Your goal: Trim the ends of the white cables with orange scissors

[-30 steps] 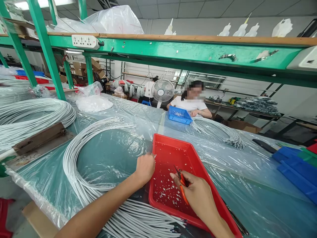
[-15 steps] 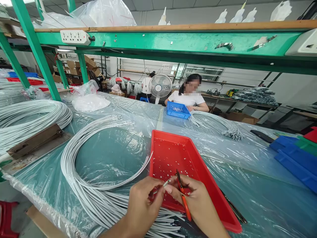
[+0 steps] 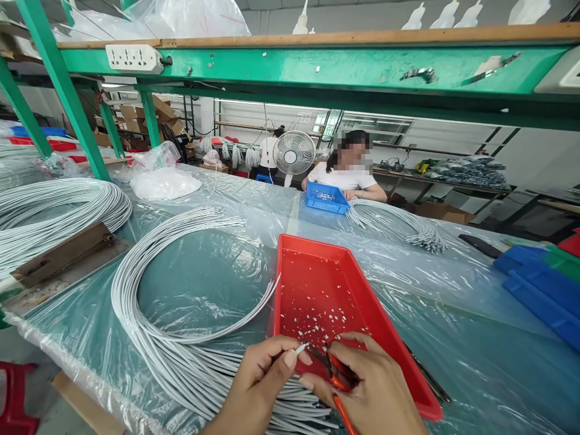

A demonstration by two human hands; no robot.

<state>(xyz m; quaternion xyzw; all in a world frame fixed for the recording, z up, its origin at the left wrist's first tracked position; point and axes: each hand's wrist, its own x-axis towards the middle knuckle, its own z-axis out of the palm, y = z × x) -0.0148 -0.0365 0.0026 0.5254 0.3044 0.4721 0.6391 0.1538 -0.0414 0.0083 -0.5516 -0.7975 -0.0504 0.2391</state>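
My left hand (image 3: pixel 265 380) pinches one white cable (image 3: pixel 301 348) between thumb and fingers, its tip pointing right and showing a bit of green. Close to that tip are the dark jaws of the orange-handled cutting pliers (image 3: pixel 338 380), gripped by my right hand (image 3: pixel 378 386). Both hands are over the near part of a red tray (image 3: pixel 362 284), which holds many small white scraps. Left of the tray lies a looped bundle of white cables (image 3: pixel 129 290); its near ends pass behind my left hand.
A brown metal block (image 3: pixel 63 257) and a larger cable coil (image 3: pixel 109 202) lie left. A metal tool (image 3: pixel 426 374) rests right of the tray. Across the table, a co-worker (image 3: pixel 347 175) sits by a blue tray (image 3: pixel 326 198). A green shelf beam (image 3: pixel 290 69) spans overhead.
My right hand has turned, swinging the plier jaws from upright toward the cable tip. My fingers no longer meet at the cable end, and the view has shifted slightly.
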